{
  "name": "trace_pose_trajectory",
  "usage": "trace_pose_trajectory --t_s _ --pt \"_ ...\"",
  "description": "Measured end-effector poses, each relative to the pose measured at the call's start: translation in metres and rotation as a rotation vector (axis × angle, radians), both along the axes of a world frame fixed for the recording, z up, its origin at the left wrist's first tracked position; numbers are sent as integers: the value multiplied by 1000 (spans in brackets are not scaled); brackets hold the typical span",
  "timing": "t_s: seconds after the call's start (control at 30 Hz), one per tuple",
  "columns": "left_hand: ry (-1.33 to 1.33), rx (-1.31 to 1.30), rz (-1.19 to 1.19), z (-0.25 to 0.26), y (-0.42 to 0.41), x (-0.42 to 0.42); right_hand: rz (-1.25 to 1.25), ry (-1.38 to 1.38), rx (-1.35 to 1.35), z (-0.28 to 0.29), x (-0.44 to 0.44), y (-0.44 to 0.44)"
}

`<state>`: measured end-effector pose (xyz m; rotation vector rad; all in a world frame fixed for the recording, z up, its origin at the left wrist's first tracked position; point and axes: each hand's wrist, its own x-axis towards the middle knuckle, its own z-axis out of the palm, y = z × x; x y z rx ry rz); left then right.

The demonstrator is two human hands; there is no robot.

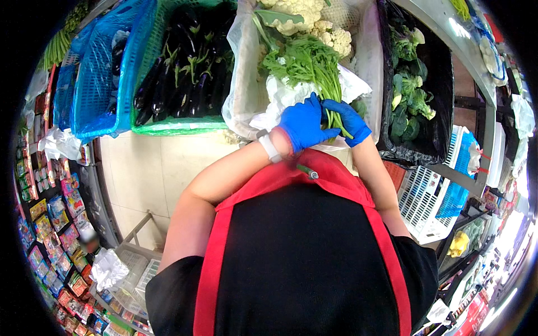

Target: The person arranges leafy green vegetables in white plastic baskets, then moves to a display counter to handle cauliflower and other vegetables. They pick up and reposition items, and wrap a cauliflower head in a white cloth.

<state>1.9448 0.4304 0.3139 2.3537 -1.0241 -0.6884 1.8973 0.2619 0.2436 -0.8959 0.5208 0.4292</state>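
Both my hands wear blue gloves and meet at the stems of a bunch of leafy greens (313,59) over a white-lined crate. My right hand (351,122) is closed around the lower stems, whose cut ends stick out below it. My left hand (304,122) lies against the stems from the other side; whether its hidden fingers grip anything, I cannot tell. Crumpled white paper (279,96) lies under the greens. Cauliflower heads (336,40) sit behind them in the crate (372,84).
Left of the crate stand a green-lined crate (180,126) of eggplants (157,92) and a blue-lined crate (94,92). To the right is a black-lined crate (441,126) of broccoli (407,96). A metal rail (475,54) curves beyond it. White plastic baskets (424,197) stand at lower right.
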Motion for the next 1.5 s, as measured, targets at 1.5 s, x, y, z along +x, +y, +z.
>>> trace_pose_trajectory --t_s 1.5 --pt "1045 -792 1074 -66 50 32 -90 -368 318 45 7 -7"
